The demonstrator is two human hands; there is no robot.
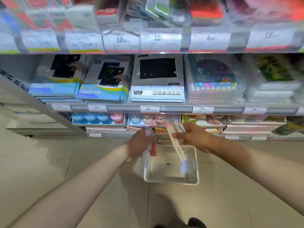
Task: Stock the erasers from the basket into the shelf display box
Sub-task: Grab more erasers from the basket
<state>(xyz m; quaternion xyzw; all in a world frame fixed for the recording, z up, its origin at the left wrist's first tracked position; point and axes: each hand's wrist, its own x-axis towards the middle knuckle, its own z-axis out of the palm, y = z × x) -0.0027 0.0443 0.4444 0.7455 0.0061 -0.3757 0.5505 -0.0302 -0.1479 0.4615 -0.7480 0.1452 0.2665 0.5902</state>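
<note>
A white plastic basket [190,180] sits on the tiled floor below my hands; one pastel eraser pack [182,168] lies against its right wall. My left hand [139,143] is closed around a few long pink and white eraser packs [150,149] that point down toward the basket. My right hand [193,137] grips several more long eraser packs [175,129], one white strip hanging down over the basket. Both hands hover in front of the lowest shelf, where an orange-lined display box [162,130] shows between them, partly hidden.
Shelves of stationery fill the view: notebooks and drawing boards [157,94] on the middle shelf, pink and blue toy boxes [98,120] on the lower one. Price tags line the shelf edges. A grey upright [37,104] stands left. My shoe [196,222] shows at the bottom.
</note>
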